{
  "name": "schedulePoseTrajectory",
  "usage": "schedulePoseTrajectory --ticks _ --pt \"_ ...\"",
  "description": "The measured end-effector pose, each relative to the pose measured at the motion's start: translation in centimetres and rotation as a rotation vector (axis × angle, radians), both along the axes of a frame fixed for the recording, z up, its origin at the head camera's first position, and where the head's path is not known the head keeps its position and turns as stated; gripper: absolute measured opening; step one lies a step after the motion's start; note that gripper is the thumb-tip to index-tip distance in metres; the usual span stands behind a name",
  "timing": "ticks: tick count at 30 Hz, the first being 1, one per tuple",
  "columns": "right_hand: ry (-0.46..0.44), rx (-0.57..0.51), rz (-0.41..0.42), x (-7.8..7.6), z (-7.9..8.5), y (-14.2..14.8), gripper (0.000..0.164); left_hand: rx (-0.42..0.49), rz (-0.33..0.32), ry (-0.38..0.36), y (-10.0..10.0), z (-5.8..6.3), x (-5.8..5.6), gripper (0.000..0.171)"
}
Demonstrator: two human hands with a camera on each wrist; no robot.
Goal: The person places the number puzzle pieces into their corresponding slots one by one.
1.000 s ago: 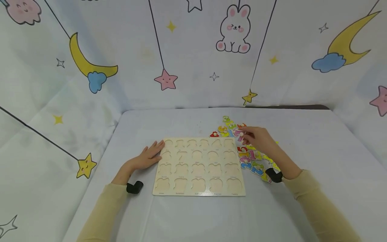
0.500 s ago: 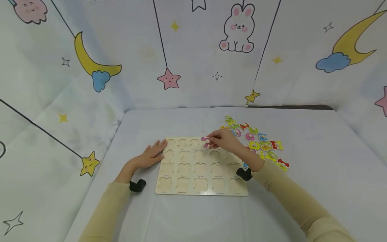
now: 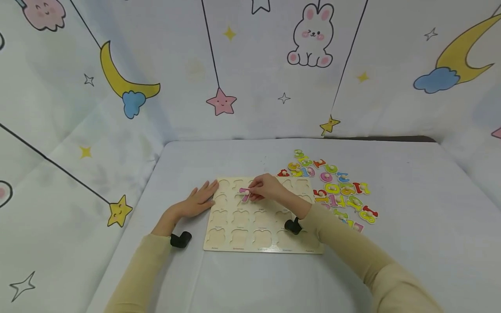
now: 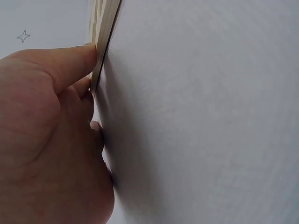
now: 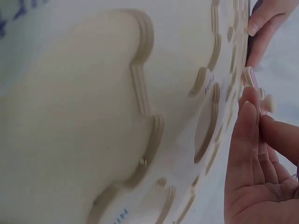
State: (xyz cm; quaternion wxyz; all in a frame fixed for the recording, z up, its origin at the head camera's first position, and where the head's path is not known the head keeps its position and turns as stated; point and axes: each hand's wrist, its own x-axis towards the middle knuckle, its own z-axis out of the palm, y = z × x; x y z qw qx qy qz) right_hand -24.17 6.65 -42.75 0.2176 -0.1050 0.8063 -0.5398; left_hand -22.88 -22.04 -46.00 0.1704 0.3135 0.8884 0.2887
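A pale wooden puzzle board with rows of cut-out recesses lies on the white table. Over its upper left part, my right hand pinches a pink number piece, seemingly a 7, by thumb and fingertips. The piece is raised above the recesses; in the right wrist view the piece shows its pale edge and a knob. My left hand lies with fingers spread at the board's left edge. In the left wrist view its thumb touches the side of the board.
Several coloured number pieces with knobs lie scattered right of the board and behind it. A black wrist mount sits on the right wrist, another black mount on the left. A printed cloth hangs behind the table.
My right hand has carried the pink piece leftward from the scattered pieces to above the board's upper left. The left hand stays at the board's edge; the head view has shifted slightly.
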Motion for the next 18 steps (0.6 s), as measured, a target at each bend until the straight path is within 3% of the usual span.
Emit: schedulePoseTrajectory --ticks 11,18 --pt "0.091 0.131 0.008 0.1 -0.9 -1.6 0.009 -0.037 0.012 0.004 0.3 0.5 0.2 0.061" --pt "0.268 0.268 0.051 0.7 -0.9 -2.1 0.010 -0.019 0.017 -0.006 0.4 0.6 0.3 0.061"
